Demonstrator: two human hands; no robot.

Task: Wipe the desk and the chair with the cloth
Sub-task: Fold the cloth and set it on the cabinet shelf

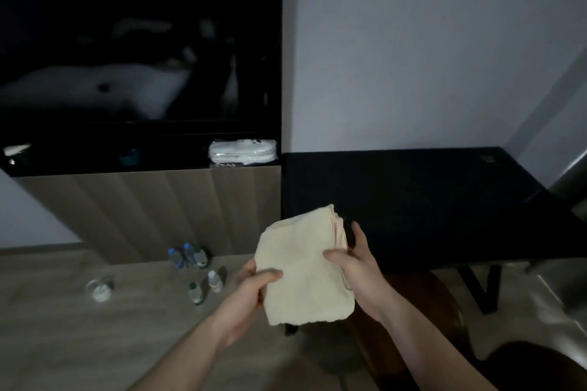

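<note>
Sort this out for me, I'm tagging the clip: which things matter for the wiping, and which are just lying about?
For the job: cloth, held by left hand and right hand; black desk.
Lying about: bottles on the floor, wrapped white packet, television.

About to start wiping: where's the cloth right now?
In the head view, the folded cloth is held up at lower centre between the left hand and right hand, just before the black desk.

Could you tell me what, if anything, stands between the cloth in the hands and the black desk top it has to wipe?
Nothing visible does. The folded cloth is held by the left hand and the right hand just left of the desk, whose dark top shows nothing standing on it.
</note>
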